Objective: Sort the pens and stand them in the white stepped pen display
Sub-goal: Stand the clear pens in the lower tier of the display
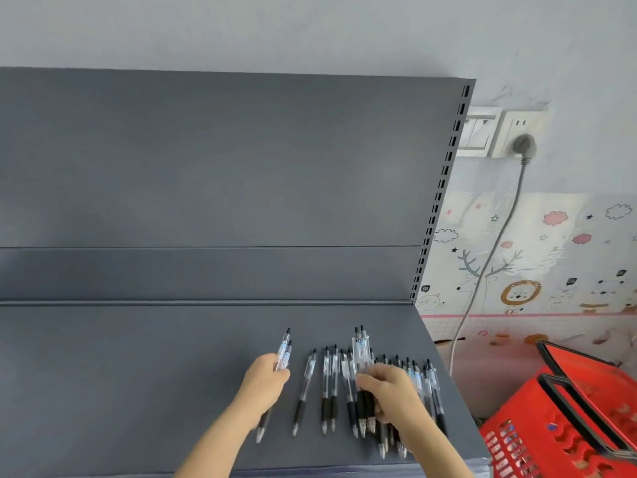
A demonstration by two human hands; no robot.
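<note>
Two pens [284, 351] sit in the left grip [263, 377]. Its fingers are curled round the barrels near mid-length, clicker ends pointing up and away, tips poking out below the wrist toward the near edge of the grey shelf [138, 374]. The right grip [389, 391] is clamped on a small bundle [361, 343], also held about mid-barrel, right over the heap [425, 377] at the shelf's right end. Count in hand unclear, since the fingers cover it. Four or five loose pens [325, 384] lie between the two grips in rough parallel, tips toward the person, near both hands but touching neither. The white stepped display is not in view, so nothing stands in it yet; judged an early, sorting stage.

Risks:
- **Rolling off:** the heap lies close to the shelf's right edge, with a red basket [568, 426] beside and below it. A sweep of the right wrist could roll the round barrels off that edge.
- **Slipping in hand:** each bundle is several slick clear barrels held side by side. On a lift they could slide past one another and slip out of the grip.
- **Mis-sorting:** every pen looks alike, clear body with a black rubber sleeve. Mis-sorting seems likely if the only difference is on the small labels, which are unreadable from here.
</note>
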